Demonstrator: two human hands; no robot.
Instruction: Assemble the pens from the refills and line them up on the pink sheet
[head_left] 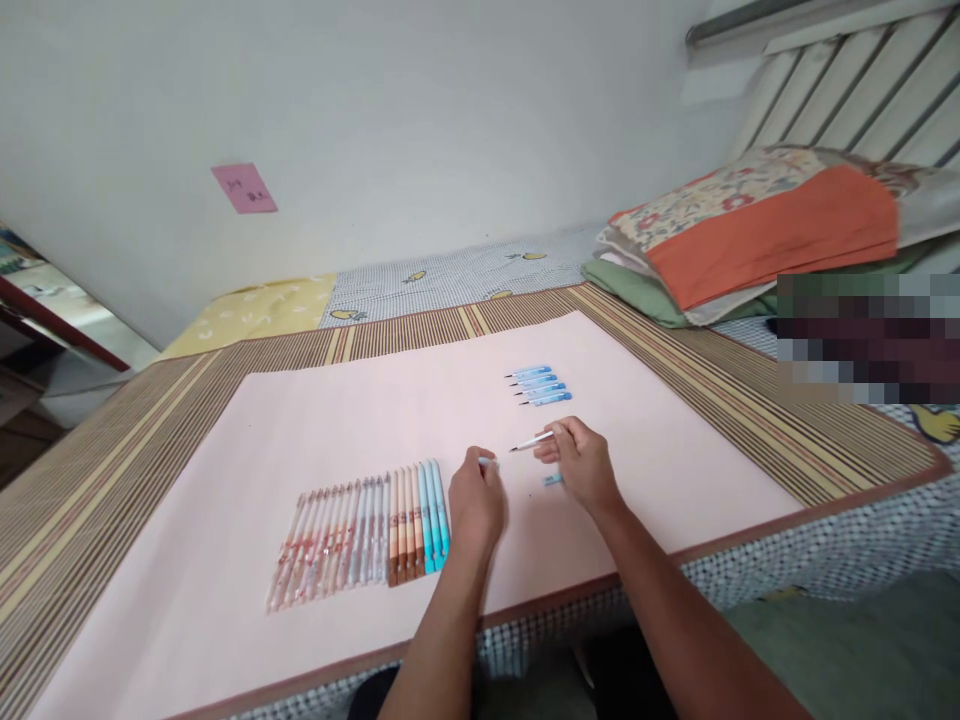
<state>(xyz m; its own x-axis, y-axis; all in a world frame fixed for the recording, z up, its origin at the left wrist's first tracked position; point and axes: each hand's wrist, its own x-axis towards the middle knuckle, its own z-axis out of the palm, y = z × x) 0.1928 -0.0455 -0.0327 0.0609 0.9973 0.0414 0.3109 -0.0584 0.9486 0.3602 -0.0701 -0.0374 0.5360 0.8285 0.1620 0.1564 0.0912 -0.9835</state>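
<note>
My left hand point(478, 495) is closed around a small pale piece point(487, 461), of which only the tip shows past the fingers. In my right hand point(585, 460), a slim white pen-like piece point(531, 442) is pinched, its dark point aimed left toward my left hand. Below the right fingers, a short light-blue piece point(553, 479) like a cap lies on the pink sheet point(360, 415). Farther back lie several short blue pieces with dark pointed tips point(541, 385), stacked in a neat column.
Left of my left hand, several pens line up side by side: clear patterned ones point(330, 540), peach-and-brown ones point(406, 520) and blue ones point(433, 510). A striped mat point(157, 420) lies under the sheet. Folded cloths point(780, 230) are piled at the back right, against the wall.
</note>
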